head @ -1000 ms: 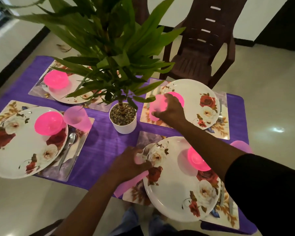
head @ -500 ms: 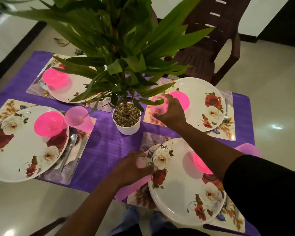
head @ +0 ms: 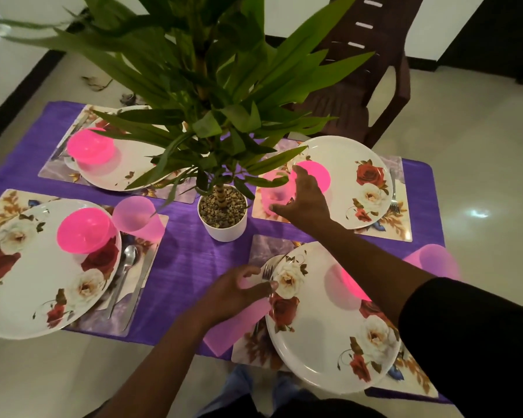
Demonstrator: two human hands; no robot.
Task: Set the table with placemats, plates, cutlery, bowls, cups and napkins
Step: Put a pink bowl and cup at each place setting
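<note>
My left hand [head: 239,292] pinches a fork [head: 267,272] at the left edge of the near white floral plate [head: 323,333], above a pink napkin [head: 224,334]. My right hand [head: 304,199] reaches across to the far right placemat [head: 400,218]. Its spread fingers touch a translucent pink cup [head: 271,190], which stands beside the far right plate [head: 363,188] and its pink bowl [head: 317,176]. My right arm partly hides a pink bowl [head: 346,286] on the near plate. Another pink cup [head: 435,262] stands at the near right.
A potted plant [head: 222,215] stands mid-table on the purple cloth [head: 187,260], its leaves hiding part of the far settings. Two left settings have plates, pink bowls [head: 85,226], a cup [head: 135,214] and a spoon [head: 127,260]. A brown chair [head: 360,95] stands behind.
My right hand has loosened from a grip on the pink cup to spread fingers. My left hand has stayed at the fork. The view shifted slightly closer.
</note>
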